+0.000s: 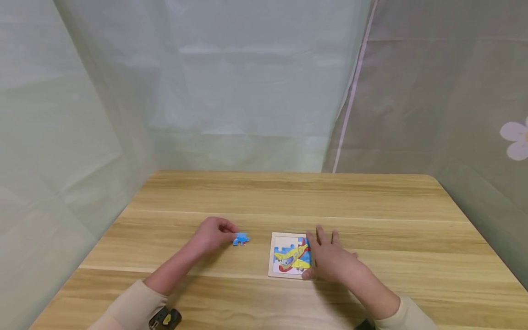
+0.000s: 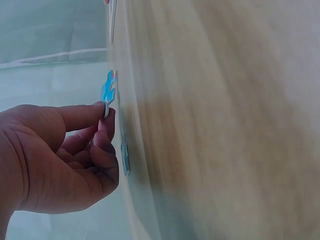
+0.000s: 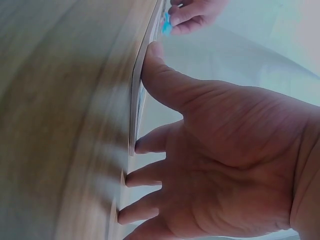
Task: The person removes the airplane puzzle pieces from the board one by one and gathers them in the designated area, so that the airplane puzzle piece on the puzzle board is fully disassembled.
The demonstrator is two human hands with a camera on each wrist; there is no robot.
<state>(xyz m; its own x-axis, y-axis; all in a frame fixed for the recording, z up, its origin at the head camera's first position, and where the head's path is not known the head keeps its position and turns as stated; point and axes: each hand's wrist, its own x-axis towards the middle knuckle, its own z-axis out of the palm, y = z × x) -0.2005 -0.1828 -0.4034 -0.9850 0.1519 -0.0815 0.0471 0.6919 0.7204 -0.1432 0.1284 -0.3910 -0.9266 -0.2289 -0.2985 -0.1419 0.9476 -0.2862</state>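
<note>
My left hand (image 1: 213, 237) pinches a blue jigsaw piece (image 1: 241, 239) between thumb and fingers, left of the puzzle board. In the left wrist view the piece (image 2: 108, 87) is held just over the tabletop. The puzzle board (image 1: 271, 261) is a square light frame showing a yellow airplane with a red stripe; its upper left part shows bare backing. My right hand (image 1: 332, 259) rests at the board's right side, fingers spread. Its thumb (image 3: 162, 80) touches the near edge, and the other fingers reach along the right edge and onto the table.
Another flat piece (image 2: 125, 156) lies on the table beneath my left hand. The wood-grain table (image 1: 288, 197) extends around the board, with hanging cloth (image 1: 255, 91) behind it and at both sides.
</note>
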